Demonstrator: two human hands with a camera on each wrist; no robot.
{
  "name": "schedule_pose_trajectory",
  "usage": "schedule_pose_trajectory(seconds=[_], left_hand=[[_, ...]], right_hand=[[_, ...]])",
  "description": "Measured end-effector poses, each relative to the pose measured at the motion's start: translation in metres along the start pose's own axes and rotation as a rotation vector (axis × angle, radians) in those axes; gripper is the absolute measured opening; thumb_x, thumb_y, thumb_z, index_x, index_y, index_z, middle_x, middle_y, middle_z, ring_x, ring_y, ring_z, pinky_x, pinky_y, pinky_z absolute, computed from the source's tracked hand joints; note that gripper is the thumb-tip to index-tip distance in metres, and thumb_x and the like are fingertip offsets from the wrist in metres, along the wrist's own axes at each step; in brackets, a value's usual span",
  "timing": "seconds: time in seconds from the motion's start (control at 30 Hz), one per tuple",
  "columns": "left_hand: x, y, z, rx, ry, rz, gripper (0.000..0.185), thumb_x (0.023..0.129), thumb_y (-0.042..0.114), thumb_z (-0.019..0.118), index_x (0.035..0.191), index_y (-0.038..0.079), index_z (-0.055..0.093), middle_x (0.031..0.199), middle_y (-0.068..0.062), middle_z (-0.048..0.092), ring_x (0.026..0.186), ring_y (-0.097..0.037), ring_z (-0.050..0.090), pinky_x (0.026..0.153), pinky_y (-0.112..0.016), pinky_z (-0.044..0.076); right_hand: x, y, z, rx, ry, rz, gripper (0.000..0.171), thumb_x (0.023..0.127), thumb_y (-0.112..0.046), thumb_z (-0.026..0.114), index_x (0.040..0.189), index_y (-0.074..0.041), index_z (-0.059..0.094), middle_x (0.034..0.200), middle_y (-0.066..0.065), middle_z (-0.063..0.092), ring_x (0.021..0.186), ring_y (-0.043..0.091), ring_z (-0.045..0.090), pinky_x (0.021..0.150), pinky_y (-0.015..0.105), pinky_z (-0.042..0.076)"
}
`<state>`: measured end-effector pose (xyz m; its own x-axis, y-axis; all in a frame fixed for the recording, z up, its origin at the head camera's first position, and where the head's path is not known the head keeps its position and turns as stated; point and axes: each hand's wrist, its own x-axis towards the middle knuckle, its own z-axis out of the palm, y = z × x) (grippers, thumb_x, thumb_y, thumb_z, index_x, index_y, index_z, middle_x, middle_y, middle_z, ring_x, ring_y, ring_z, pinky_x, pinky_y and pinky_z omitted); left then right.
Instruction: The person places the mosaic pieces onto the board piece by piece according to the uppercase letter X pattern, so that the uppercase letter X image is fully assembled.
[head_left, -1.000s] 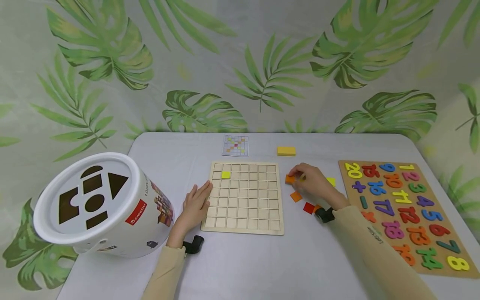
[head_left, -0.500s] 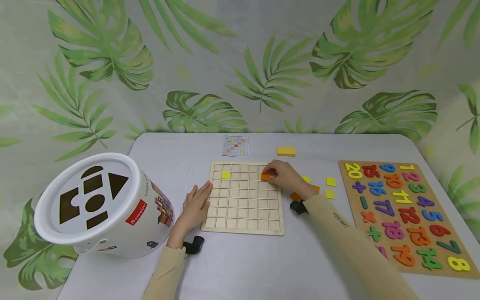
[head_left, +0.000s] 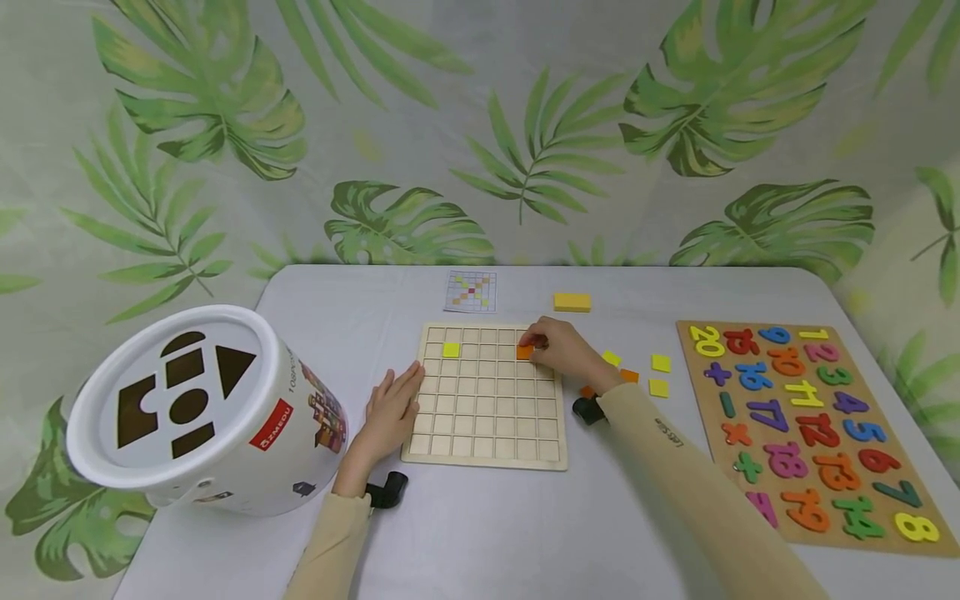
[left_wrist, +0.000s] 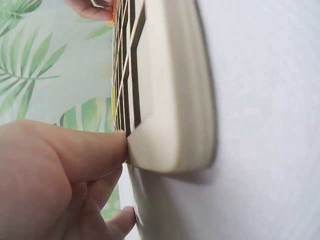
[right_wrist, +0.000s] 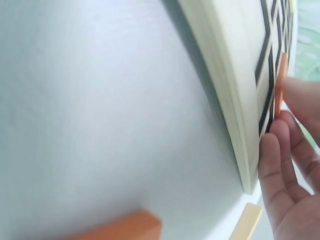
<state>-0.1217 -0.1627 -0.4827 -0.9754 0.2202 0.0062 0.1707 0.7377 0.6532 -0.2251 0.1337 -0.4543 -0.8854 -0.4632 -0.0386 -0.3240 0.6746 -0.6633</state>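
Note:
In the head view, my left hand (head_left: pixel 390 415) rests against the left edge of a square wooden grid board (head_left: pixel 484 425), its fingers mostly straight. The left wrist view has the thumb (left_wrist: pixel 95 152) touching the board's edge near a corner. My right hand (head_left: pixel 564 350) pinches a square orange tile (head_left: pixel 525 352) over the upper right cells. Up close in the right wrist view, this orange tile (right_wrist: pixel 281 85) stands tilted against the grid between thumb and fingers. A yellow tile (head_left: pixel 451 350) lies in an upper left cell.
Right of the board lie loose yellow tiles (head_left: pixel 660 363) and orange tiles (head_left: pixel 628 377), some hidden by the right wrist. Behind it are a pattern card (head_left: pixel 471 291) and a yellow block (head_left: pixel 572 302). A white bucket (head_left: pixel 247 475) stands left; a number board (head_left: pixel 888 537) lies right.
My right hand has carried the orange tile leftward from the table beside the board to the upper right cells, then shifted slightly further left. The left hand stays in place.

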Motion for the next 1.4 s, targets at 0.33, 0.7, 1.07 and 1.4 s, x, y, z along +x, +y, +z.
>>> schedule_pose_trajectory(seconds=[0.33, 0.7, 1.07, 1.4], left_hand=[[0.001, 0.002, 0.001, -0.009, 0.014, 0.018, 0.051, 0.094, -0.001, 0.048, 0.144, -0.003, 0.038, 0.152, -0.016, 0.030, 0.139, -0.049, 0.010, 0.104, -0.069, 0.002], [0.000, 0.002, 0.000, -0.002, 0.016, -0.003, 0.051, 0.095, -0.001, 0.048, 0.145, -0.003, 0.036, 0.153, -0.015, 0.028, 0.140, -0.047, 0.007, 0.105, -0.067, 0.001], [-0.001, 0.001, 0.000, -0.010, 0.022, 0.012, 0.050, 0.094, -0.002, 0.048, 0.144, -0.004, 0.038, 0.152, -0.017, 0.030, 0.139, -0.049, 0.009, 0.104, -0.069, 0.002], [0.000, 0.000, 0.001, -0.016, -0.001, 0.002, 0.052, 0.095, -0.001, 0.048, 0.145, -0.003, 0.036, 0.153, -0.016, 0.027, 0.139, -0.049, 0.007, 0.104, -0.068, 0.000]], right_hand=[[-0.013, 0.004, -0.012, 0.075, 0.050, 0.003, 0.018, 0.087, -0.001, 0.064, 0.104, -0.001, 0.067, 0.099, 0.010, 0.062, 0.090, 0.024, 0.055, 0.083, 0.038, 0.047], [-0.076, 0.053, -0.052, 0.037, 0.148, 0.165, 0.024, 0.088, -0.002, 0.064, 0.111, 0.003, 0.063, 0.106, 0.017, 0.061, 0.097, 0.033, 0.055, 0.086, 0.048, 0.048], [-0.081, 0.063, -0.047, -0.048, 0.100, 0.207, 0.021, 0.085, 0.000, 0.066, 0.106, 0.002, 0.063, 0.098, 0.015, 0.057, 0.090, 0.030, 0.052, 0.083, 0.046, 0.048], [-0.073, 0.055, -0.044, -0.039, 0.092, 0.165, 0.023, 0.083, 0.000, 0.065, 0.107, 0.002, 0.063, 0.097, 0.014, 0.058, 0.087, 0.029, 0.053, 0.076, 0.041, 0.051]])
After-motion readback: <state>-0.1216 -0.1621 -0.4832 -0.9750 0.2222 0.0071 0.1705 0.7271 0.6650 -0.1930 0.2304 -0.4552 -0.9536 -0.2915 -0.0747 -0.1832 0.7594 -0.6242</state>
